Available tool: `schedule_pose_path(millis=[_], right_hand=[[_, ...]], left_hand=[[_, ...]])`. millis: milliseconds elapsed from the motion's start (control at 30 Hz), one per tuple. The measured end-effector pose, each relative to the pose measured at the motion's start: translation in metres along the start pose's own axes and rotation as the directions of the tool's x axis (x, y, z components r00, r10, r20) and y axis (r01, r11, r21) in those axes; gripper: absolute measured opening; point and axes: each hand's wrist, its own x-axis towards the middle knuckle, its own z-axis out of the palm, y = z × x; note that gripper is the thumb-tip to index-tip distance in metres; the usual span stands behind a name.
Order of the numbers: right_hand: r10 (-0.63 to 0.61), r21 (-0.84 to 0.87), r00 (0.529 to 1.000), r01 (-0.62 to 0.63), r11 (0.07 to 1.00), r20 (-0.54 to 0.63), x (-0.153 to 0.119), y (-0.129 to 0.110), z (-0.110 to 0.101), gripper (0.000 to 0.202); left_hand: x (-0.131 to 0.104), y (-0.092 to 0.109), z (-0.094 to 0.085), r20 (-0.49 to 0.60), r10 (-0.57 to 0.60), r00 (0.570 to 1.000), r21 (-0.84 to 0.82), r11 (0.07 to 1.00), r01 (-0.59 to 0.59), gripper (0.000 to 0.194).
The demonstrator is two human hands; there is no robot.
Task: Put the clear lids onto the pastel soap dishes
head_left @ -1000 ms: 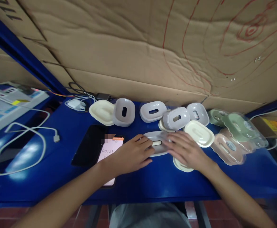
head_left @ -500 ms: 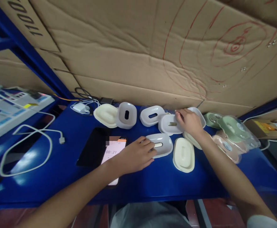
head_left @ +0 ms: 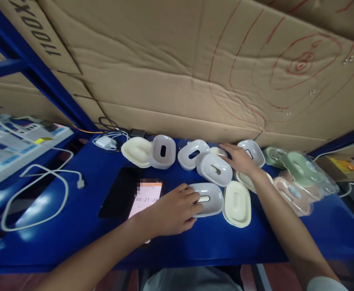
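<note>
My left hand (head_left: 178, 208) is closed on the left end of a grey oval dish (head_left: 215, 198) near the middle of the blue table. Farther back, my right hand (head_left: 237, 157) reaches over a cream piece (head_left: 218, 152), its fingertips at that piece's right end; their exact grip is unclear. A stacked grey dish (head_left: 216, 169) lies just in front of it, tilted. Another slotted grey dish (head_left: 193, 154) is to its left, and one more (head_left: 251, 152) sits behind my right hand. A cream dish (head_left: 237, 204) lies right of the held dish.
A phone (head_left: 146, 198) and a black tablet (head_left: 118, 192) lie left of my left hand. Green (head_left: 301, 167) and pink wrapped dishes (head_left: 290, 194) are at the right. A white cable (head_left: 63, 194) loops at the left, before a cardboard wall (head_left: 152, 81).
The stacked grey dish has shifted left and towards me and turned. My right hand has come off it to the cream piece behind. My left hand stays on its dish.
</note>
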Motion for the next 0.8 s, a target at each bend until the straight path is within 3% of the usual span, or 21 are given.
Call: schedule_pose_path(millis=[167,300,533,667,800], right_hand=[[-0.029,0.05,0.999,0.028,0.998,0.02,0.001,0.008,0.003,0.067],[-0.043,0.09,0.999,0.041,0.995,0.018,0.003,0.007,-0.002,0.068],[0.004,0.152,0.975,0.031,0.988,-0.223,-0.015,-0.021,-0.053,0.064],[-0.069,0.101,0.917,0.118,0.988,-0.392,-0.061,-0.06,-0.062,0.07],[-0.26,0.101,0.911,0.306,0.947,-0.319,-0.108,-0.098,-0.035,0.08]], left_hand=[[-0.001,-0.001,-0.002,0.015,-0.02,1.0,-0.033,0.999,0.021,0.012],[0.0,-0.001,-0.002,0.022,-0.032,0.999,-0.052,0.998,0.033,0.014],[-0.001,-0.004,-0.005,0.008,-0.04,0.999,-0.102,0.994,0.04,0.024],[-0.002,-0.01,-0.023,-0.182,-0.075,0.98,-0.173,0.984,0.044,0.032],[-0.002,-0.012,-0.04,-0.395,-0.125,0.91,-0.232,0.972,0.033,0.026]])
